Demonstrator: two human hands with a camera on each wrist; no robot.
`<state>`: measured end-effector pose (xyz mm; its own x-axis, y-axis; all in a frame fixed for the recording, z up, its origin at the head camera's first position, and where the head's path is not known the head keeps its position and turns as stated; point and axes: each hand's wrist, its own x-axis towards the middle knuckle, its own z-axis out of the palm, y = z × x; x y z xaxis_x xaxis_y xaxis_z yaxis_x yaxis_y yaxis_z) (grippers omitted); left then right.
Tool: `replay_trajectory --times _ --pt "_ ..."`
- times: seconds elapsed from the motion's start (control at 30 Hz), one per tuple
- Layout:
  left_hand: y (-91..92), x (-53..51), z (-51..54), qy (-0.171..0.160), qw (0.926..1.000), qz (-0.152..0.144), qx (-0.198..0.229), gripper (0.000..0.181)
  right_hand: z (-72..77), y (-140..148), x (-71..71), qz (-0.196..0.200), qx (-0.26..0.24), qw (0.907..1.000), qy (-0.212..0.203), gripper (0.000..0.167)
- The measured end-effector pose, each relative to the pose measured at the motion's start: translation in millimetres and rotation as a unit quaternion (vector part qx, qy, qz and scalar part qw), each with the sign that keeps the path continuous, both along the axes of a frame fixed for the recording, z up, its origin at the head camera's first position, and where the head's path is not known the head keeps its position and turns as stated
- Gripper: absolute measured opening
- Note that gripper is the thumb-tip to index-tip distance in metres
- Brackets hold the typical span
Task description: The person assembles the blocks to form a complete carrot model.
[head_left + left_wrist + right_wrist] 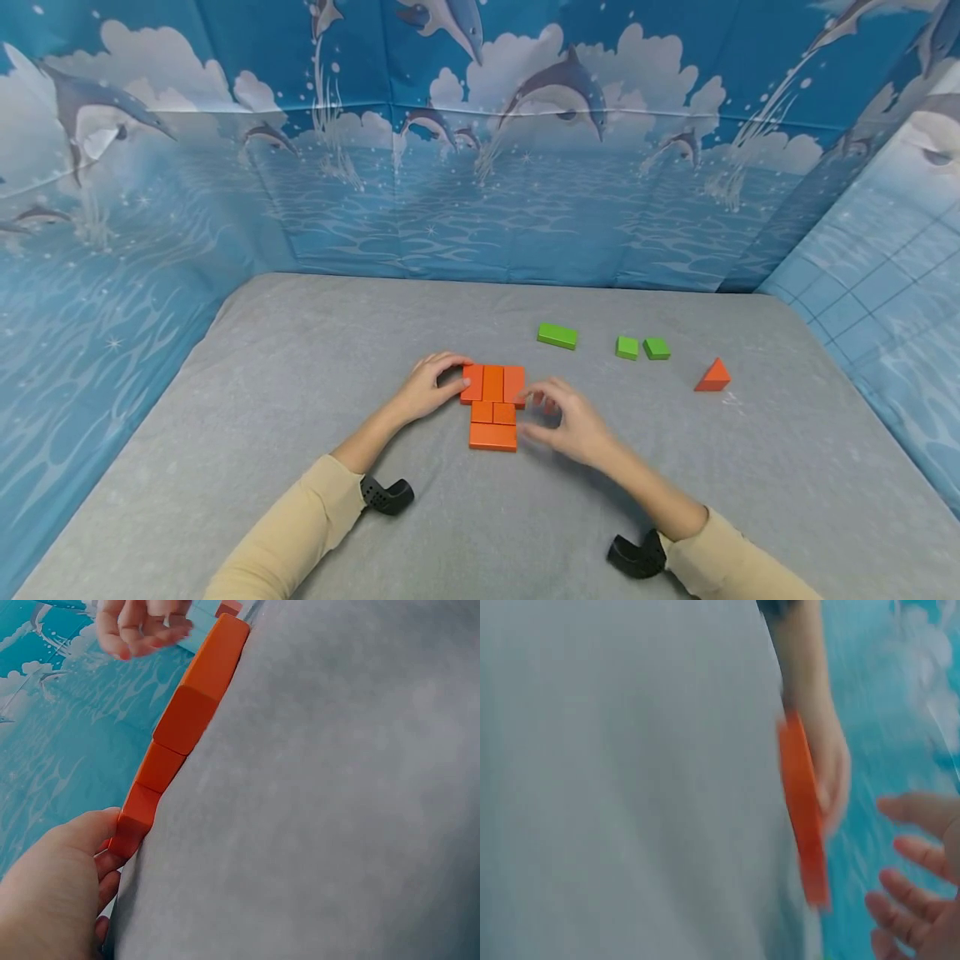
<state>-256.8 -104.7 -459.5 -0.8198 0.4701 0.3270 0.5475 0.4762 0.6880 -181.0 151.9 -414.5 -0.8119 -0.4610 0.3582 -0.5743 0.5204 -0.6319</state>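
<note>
Several orange blocks lie flat and touching on the grey cloth. Three upright rectangles form the upper row, two small blocks (492, 412) sit below them, and one wide block (492, 437) is at the bottom. My left hand (429, 387) grips the upper-left orange block (472, 383) at its outer side, thumb and fingers bent about it; the left wrist view shows the thumb against its near face. My right hand (570, 423) hovers just right of the group, fingers spread and loosely curved, holding nothing. In the right wrist view its fingers are apart from the blurred orange blocks (802, 810).
Farther back lie a long green block (557, 336) and two small green blocks, one left (627, 347) and one right (657, 348). An orange triangular block (713, 376) lies farther right. A dolphin-print curtain (480, 217) borders the grey table (337, 325).
</note>
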Motion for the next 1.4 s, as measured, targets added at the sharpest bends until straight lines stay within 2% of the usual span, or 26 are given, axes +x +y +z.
replay_trajectory --times 0.17,0.37,0.47,0.6,0.73,0.93,1.07,1.23,1.33,1.4 --pt "-0.4 0.0 -0.3 0.000 1.0000 -0.001 0.001 0.031 12.2 42.0 -18.0 -0.040 -0.019 0.9988 0.021 0.035" --pt "-0.5 0.0 -0.2 0.004 1.0000 -0.006 0.005 0.031 24.7 105.0 -33.8 -0.148 0.018 0.9886 0.023 0.033" --pt "-0.1 0.2 0.3 0.005 1.0000 -0.006 0.006 0.031 20.2 142.0 -41.9 -0.180 0.023 0.9834 0.004 0.035" --pt "0.1 0.5 0.7 0.006 0.9999 -0.006 0.007 0.031 2.2 194.4 -55.1 -0.214 0.050 0.9755 -0.011 0.041" --pt "-0.2 0.4 0.2 0.006 1.0000 -0.004 0.005 0.031 -0.8 224.1 -54.0 -0.214 0.073 0.9736 -0.029 0.040" --pt "-0.2 0.8 1.1 -0.001 1.0000 -0.004 0.001 0.032 7.0 236.6 -38.4 -0.183 0.111 0.9751 -0.057 0.036" --pt "-0.3 1.0 1.7 -0.005 1.0000 -0.004 -0.001 0.032 4.1 242.8 -36.9 -0.169 0.122 0.9722 -0.106 0.040" --pt "-0.1 1.7 3.1 -0.004 1.0000 -0.003 -0.003 0.032 0.4 246.9 -39.1 -0.164 0.120 0.9620 -0.182 0.048" --pt "0.0 2.3 4.3 -0.004 1.0000 -0.003 0.000 0.033 -1.3 248.7 -39.0 -0.161 0.113 0.9621 -0.189 0.048" --pt "0.1 2.4 4.9 -0.007 1.0000 -0.003 -0.001 0.033 -2.2 250.0 -38.2 -0.162 0.109 0.9643 -0.179 0.046"
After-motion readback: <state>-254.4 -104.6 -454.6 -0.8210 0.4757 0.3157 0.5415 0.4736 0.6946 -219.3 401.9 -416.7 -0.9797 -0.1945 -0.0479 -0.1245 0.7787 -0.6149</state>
